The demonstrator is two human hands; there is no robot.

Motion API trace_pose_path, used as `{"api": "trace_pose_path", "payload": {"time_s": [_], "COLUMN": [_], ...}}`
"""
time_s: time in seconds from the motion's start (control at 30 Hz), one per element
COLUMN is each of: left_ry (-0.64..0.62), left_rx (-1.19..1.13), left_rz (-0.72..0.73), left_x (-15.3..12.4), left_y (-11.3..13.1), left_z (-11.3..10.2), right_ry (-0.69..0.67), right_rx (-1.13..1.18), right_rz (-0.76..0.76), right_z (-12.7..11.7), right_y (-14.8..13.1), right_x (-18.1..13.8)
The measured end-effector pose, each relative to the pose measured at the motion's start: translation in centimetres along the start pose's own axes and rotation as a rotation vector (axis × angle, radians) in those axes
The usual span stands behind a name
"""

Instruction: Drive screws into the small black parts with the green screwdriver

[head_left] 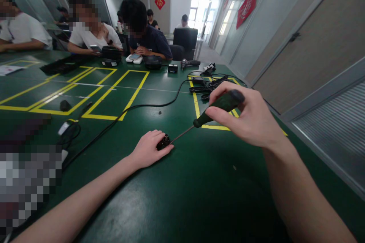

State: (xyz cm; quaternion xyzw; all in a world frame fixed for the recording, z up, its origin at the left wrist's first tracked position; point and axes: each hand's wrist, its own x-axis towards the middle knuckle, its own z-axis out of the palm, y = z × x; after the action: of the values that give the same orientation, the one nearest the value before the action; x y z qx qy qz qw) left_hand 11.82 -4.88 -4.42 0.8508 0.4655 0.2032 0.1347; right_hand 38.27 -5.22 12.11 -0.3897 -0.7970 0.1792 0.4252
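Observation:
A small dark, round-looking part point(163, 142) with a short metal post on top rests on the green table. My left hand point(148, 148) grips it, thumb on the near side and fingers behind. In my right hand point(242, 115) is a screwdriver point(218, 107) with a dark green handle, held between thumb and fingers. Its thin shaft slants down to the left, and the tip meets the dark part by my left thumb. What exactly the tip touches is too small to make out.
Yellow tape marks the green table point(182, 197). A black cable point(154, 105) crosses it beyond my left hand. Black cables and clips point(211, 83) lie behind my right hand, near a power drill point(190, 63). Several people sit across the table. A charger-like plug point(65, 126) lies left.

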Motion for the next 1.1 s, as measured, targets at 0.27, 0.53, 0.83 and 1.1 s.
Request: {"api": "trace_pose_path", "payload": {"time_s": [0.27,0.53,0.83,1.1], "left_ry": [0.007,0.02,0.018,0.012], "left_rx": [0.003,-0.02,-0.008,-0.003], "left_rz": [0.005,0.012,0.013,0.005], "left_x": [-0.07,-0.08,-0.05,-0.07], "left_y": [-0.1,-0.16,-0.26,-0.43], "left_z": [0.24,0.21,0.27,0.34], "right_ry": [0.122,0.063,0.053,0.048], "right_rx": [-0.018,-0.042,-0.062,-0.076], "right_rz": [-0.005,-0.122,-0.098,-0.132], "right_z": [0.27,0.07,-0.01,-0.12], "right_y": [-0.43,0.02,-0.4,-0.05], "right_x": [0.12,-0.09,-0.2,-0.11]}}
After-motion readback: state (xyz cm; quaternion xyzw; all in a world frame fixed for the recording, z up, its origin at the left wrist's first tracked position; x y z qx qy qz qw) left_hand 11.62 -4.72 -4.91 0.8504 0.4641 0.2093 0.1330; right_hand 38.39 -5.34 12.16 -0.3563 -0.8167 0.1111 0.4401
